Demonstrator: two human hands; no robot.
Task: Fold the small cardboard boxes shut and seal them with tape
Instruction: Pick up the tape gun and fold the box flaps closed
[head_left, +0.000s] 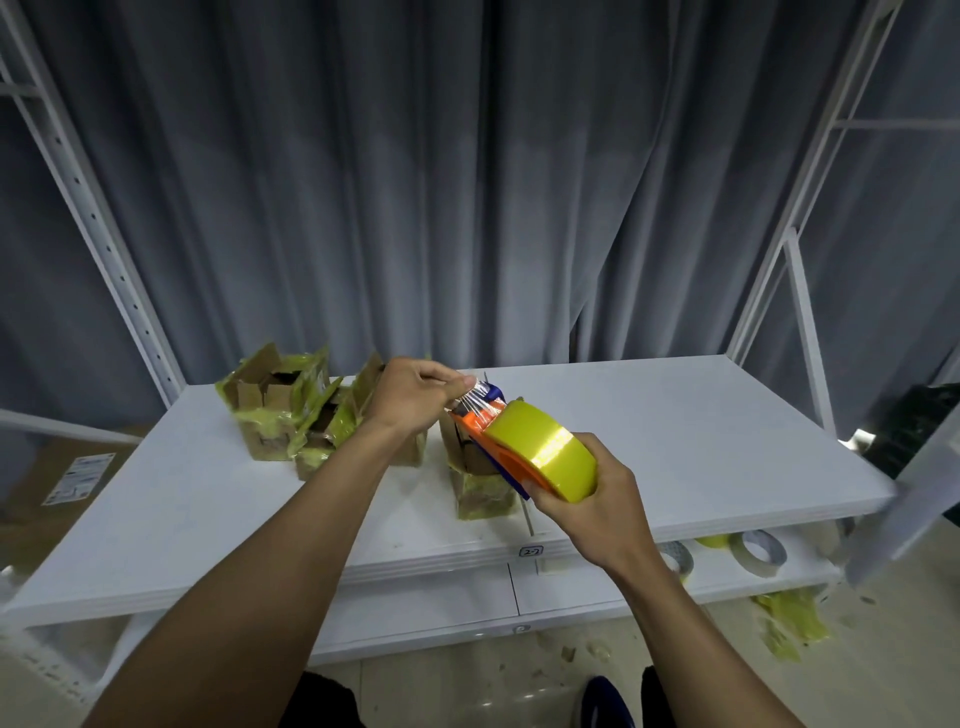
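Above the shelf, the right hand grips the dispenser, fingers curled round its yellow roll. The left hand pinches the tape end. 1 box stands mid-shelf. Other boxes, flaps open, stand on the shelf's left part.

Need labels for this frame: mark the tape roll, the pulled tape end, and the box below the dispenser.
tape roll (545, 447), head view, yellow outer band
tape end (478, 402), head view, stretched clear strip
box (483, 499), head view, taped front face
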